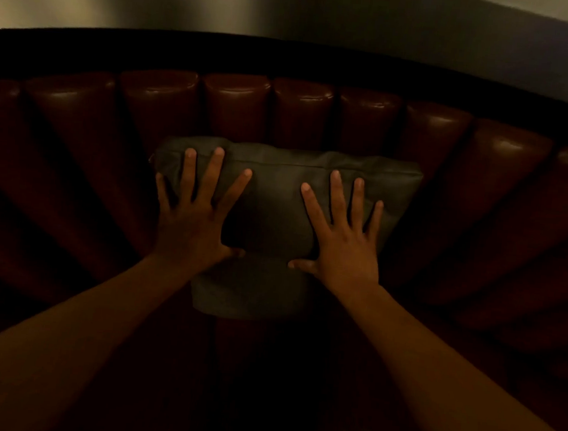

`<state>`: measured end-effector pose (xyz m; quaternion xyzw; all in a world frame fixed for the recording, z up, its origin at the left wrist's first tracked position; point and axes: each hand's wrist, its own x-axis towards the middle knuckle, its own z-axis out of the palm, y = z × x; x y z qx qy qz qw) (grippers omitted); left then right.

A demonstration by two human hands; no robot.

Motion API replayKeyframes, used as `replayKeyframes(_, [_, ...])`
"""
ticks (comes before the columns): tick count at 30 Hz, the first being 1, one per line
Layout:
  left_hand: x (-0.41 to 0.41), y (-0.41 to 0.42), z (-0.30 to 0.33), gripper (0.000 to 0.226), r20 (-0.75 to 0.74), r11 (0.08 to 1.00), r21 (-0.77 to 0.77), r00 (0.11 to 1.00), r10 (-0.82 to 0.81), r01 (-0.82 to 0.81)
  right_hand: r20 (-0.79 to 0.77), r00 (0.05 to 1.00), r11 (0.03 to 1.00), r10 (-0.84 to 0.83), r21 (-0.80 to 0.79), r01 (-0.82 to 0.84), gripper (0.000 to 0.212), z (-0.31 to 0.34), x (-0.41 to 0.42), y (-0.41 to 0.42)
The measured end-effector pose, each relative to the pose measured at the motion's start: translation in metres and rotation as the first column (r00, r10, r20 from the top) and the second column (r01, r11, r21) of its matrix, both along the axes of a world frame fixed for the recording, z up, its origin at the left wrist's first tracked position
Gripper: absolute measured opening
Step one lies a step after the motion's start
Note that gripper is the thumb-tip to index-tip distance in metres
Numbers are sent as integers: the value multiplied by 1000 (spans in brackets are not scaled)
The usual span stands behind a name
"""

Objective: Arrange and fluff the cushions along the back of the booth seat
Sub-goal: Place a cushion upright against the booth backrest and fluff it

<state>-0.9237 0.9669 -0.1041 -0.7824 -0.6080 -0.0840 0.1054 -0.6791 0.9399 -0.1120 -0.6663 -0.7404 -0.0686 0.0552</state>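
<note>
Reaching forward from the bottom of the view, two bare forearms lead to both hands laid on a single dull grey-green, soft fabric cushion (276,208). Left hand (195,222): fingers spread wide, palm flat against the cushion's left half, thumb tucked toward a crease across the cushion's middle; it holds nothing, only presses. Right hand (345,240): likewise splayed wide and flat on the right half, thumb at the same crease. The cushion stands propped against the dark red, glossy, vertically channelled leather backrest (237,106) of the curved booth, its top seam near the fingertips and its lower part bulging out below the thumbs. The seat surface beneath is too dark to make out. Beyond the backrest's dark top rail lies a plain pale wall (292,8).

Assessment: one cushion is placed against the back and appears mid-plumping. No other cushion is in view, so how many remain cannot be told
</note>
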Motion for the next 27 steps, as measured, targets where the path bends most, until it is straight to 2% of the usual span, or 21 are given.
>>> replayKeyframes(2, [-1,-4,1,142,-1,1000,18,1000,-26,26,-13,1000,999,-23,42,24,141,2,4,-8])
replayKeyframes(5, [-3,-3,4,138,109,998,-29,992,-60,64,-150,979,989,-139,28,145,142,1,11,-13])
replayKeyframes(7, [-7,-2,4,136,156,994,-55,984,-84,93,-235,962,989,-140,2,145,140,-3,12,-14])
replayKeyframes(10, [-14,3,0,131,120,990,-12,983,-141,143,-300,949,994,-91,23,103,136,-7,11,-11])
replayKeyframes(15, [-23,3,-2,120,56,978,90,980,-193,187,-283,959,994,-26,95,55,133,-11,5,-9])
replayKeyframes(21, [-25,-13,7,104,156,948,166,942,-297,271,-227,970,993,89,101,-67,129,-5,-15,-8])
replayKeyframes(23, [-25,-18,8,100,115,944,193,949,-293,268,-222,972,996,74,73,-59,129,-5,-17,-8])
replayKeyframes(25, [-25,-16,9,107,25,966,139,975,-222,216,-206,978,999,24,43,-16,129,-3,-12,-6])
replayKeyframes(27, [-25,-8,10,122,-4,991,35,991,-132,132,-177,984,999,-7,29,13,130,-3,-6,-4])
